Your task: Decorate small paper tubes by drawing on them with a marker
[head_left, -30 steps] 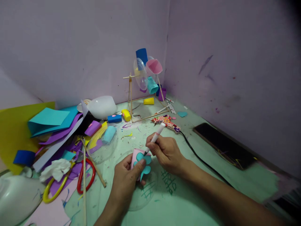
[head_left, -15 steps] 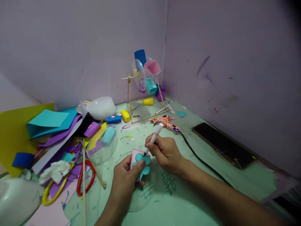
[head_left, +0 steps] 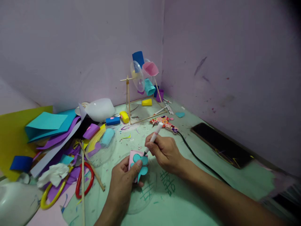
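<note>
Green hash signs by hand

Through the head camera I make out a hash-shaped grid (head_left: pixel 167 182) in green on the pale green table (head_left: pixel 185 205), with loops like the letter O. I see a second hash sign (head_left: pixel 147 192) beside it, within the outline of a clear disc (head_left: pixel 137 209).

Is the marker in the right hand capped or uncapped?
Uncapped: the white marker shows a bare dark tip at its lower end, angled down at the blue flower cutout in the left hand.
</note>
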A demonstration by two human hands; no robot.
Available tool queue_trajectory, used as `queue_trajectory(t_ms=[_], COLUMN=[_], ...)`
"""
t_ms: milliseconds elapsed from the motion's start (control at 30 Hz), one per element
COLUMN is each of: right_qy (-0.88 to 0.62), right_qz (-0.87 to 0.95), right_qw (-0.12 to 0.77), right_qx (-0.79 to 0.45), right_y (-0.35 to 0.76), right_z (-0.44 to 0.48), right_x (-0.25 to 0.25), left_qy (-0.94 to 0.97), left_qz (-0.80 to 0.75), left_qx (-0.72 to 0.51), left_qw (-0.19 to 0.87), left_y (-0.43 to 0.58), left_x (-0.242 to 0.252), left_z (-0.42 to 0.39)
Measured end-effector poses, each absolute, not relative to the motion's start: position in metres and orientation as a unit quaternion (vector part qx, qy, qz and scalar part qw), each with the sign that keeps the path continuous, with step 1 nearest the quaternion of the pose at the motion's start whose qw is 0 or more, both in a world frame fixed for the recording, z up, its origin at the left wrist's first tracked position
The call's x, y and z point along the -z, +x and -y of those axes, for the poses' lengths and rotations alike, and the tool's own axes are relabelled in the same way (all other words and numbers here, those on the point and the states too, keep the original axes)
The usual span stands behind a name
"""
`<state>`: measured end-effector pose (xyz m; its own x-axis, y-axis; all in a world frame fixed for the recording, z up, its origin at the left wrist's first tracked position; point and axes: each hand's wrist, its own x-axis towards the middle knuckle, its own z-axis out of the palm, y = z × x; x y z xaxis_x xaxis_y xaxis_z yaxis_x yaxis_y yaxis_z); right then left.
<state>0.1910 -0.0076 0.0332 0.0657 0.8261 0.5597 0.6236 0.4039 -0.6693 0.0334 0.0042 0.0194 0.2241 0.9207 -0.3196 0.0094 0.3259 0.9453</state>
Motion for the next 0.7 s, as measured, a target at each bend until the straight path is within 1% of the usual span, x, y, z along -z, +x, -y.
queue_trajectory(t_ms=[400,467,533,600,633,700], right_qy=[-0.530,-0.529,-0.530,-0.526,-0.518,-0.497], right_qz=[0.672,0.656,0.612,0.560,0.541,0.526], right_qw=[0.507,0.530,0.579,0.627,0.639,0.632], right_qx=[-0.100,-0.096,-0.094,-0.132,-0.173,-0.278], right_y=[0.1931,0.1937,0.1937,0.1927,0.1917,0.1889], right_z=[0.0083,0.0081,0.0072,0.0058,0.0052,0.0050], right_x=[-0.0348,-0.0338,-0.0319,-0.0300,-0.0297,-0.0305], left_qy=[0.428,0.418,0.402,0.381,0.368,0.344], left_qz=[-0.506,-0.510,-0.506,-0.487,-0.473,-0.447], left_qx=[-0.357,-0.353,-0.356,-0.367,-0.375,-0.389], left_qw=[0.659,0.663,0.675,0.695,0.707,0.729], left_y=[0.0295,0.0284,0.0274,0.0267,0.0265,0.0261], left_x=[-0.0191,-0.0203,-0.0221,-0.0245,-0.0258,-0.0283], left_z=[-0.0077,-0.0087,-0.0093,-0.0092,-0.0089,-0.0083])
